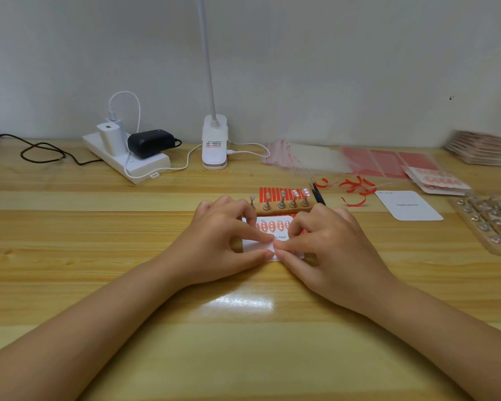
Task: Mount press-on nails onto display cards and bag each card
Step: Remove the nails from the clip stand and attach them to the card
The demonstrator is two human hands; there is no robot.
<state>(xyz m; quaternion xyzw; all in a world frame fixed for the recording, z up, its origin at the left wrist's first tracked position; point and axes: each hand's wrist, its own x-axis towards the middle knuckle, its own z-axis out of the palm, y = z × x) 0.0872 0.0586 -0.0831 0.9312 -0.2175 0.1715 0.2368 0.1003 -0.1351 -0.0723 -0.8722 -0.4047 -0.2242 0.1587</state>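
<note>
A white display card lay flat on the desk, just in front of a wooden nail stand. The left hand and right hand met over the card's near edge, their fingers curled and pinching it. Black tweezers lay just right of the stand.

Bright, even light from overhead throws a white glare patch on the bench at six o'clock. Shadows are faint. Edges bow outward, and items at three o'clock blur.
</note>
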